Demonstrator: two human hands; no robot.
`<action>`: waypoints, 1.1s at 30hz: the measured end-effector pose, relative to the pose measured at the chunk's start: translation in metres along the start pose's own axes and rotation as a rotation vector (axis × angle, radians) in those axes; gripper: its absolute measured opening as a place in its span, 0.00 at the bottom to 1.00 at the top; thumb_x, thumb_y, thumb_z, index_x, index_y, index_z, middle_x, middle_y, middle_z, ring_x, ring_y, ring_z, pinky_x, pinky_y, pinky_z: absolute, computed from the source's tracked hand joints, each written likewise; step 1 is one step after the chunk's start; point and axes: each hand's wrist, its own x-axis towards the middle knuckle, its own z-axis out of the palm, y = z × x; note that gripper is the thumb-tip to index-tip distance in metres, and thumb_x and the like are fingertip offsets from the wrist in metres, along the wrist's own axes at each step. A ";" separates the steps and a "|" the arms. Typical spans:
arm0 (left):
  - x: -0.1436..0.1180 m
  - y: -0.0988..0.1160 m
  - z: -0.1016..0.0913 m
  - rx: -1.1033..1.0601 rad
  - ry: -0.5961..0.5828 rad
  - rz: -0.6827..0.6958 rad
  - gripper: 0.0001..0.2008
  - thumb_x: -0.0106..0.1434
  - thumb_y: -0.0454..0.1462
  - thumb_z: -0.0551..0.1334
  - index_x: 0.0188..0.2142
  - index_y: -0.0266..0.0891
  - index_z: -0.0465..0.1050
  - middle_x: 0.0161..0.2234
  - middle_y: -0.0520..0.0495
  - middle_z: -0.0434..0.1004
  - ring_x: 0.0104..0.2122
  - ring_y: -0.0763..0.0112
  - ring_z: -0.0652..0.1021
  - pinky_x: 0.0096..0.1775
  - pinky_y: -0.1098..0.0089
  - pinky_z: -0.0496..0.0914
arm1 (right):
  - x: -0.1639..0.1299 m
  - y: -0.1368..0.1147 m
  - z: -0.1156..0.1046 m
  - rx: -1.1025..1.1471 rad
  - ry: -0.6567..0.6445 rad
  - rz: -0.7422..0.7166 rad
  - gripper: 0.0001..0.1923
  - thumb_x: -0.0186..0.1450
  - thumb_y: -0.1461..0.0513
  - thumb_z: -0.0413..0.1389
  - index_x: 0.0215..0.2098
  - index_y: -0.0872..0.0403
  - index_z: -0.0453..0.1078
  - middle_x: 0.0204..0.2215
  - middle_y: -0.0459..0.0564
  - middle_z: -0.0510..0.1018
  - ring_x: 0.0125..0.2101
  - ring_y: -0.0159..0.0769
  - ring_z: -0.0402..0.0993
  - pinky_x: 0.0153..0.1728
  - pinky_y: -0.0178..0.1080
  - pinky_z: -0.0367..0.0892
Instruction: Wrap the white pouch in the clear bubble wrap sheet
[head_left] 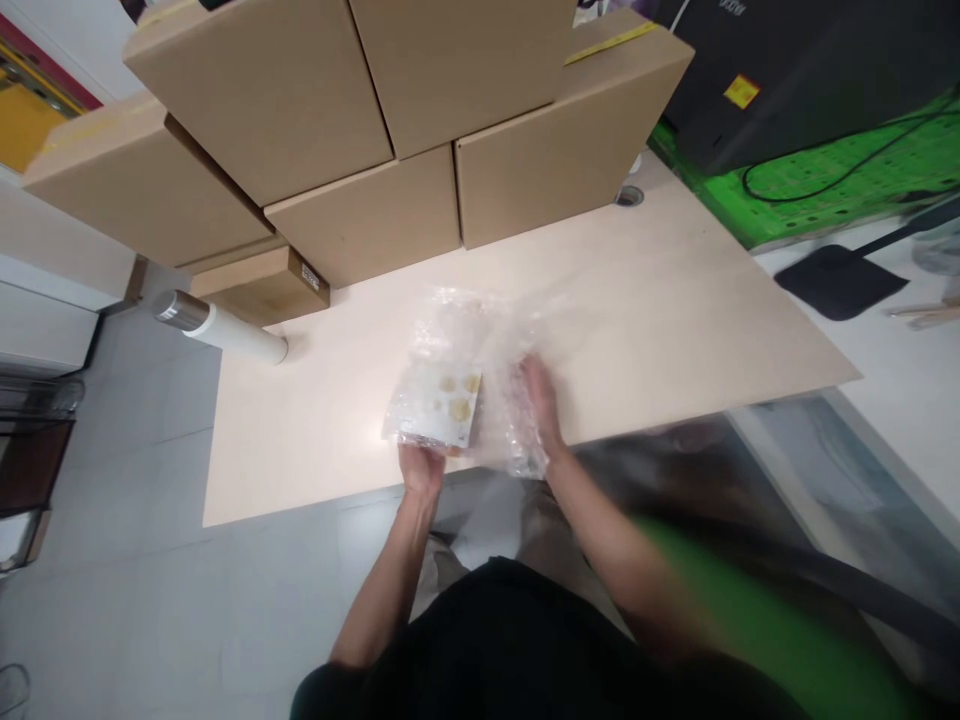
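At the near edge of the pale, smooth worktop (660,320), a flat white rectangular packet with gold-brown round blotches (442,402) lies amid crinkled clear plastic bubble wrap (461,320). The packet looks light and fairly stiff, the wrap soft and probably slippery; opposite edges seem the best hold. The left hand (422,470) curls around the packet's near edge (fingers mostly hidden); the blurred right hand (541,400) meets the wrap's right side, its closure impossible to tell.

At two o'clock, black machine (795,80): pale lettering (732,7), blurred, appears to read "brother"; yellow sticker (742,92) illegible. At ten o'clock, small carton (251,288): white label (310,277), illegible.
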 end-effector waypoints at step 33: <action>0.046 0.020 -0.022 1.111 0.089 0.244 0.13 0.55 0.47 0.64 0.27 0.40 0.76 0.32 0.43 0.76 0.40 0.55 0.75 0.44 0.59 0.67 | 0.034 0.001 -0.070 0.062 0.368 0.077 0.18 0.40 0.57 0.69 0.26 0.54 0.70 0.19 0.39 0.69 0.20 0.24 0.62 0.20 0.29 0.58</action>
